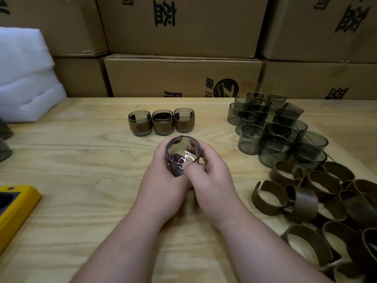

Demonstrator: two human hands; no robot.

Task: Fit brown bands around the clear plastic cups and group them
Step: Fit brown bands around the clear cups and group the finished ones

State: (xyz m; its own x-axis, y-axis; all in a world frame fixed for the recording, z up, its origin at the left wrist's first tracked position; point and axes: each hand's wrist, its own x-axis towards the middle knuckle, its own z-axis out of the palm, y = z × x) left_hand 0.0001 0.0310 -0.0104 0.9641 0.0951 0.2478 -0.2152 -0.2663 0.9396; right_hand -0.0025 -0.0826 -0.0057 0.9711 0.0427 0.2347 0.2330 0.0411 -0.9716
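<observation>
Pretty dim, warm indoor light overall, seems to come from above since shadows under the hands (183,180) are soft and short on the wooden table (81,160). A bright glare streak sits inside the held cup (182,154). The white foam (26,74), far left of that cup, is nearly blown out. Wide-angle bending shows at the edges, and the bands (326,211) to its right look smeary, maybe motion blur.

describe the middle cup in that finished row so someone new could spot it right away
On the wooden table, just in front of the stacked cardboard boxes, three banded cups stand in a row beyond the hands. The middle banded cup touches both neighbours. Its inside looks darker than theirs, with the brown band showing unbroken through the far wall.
</observation>
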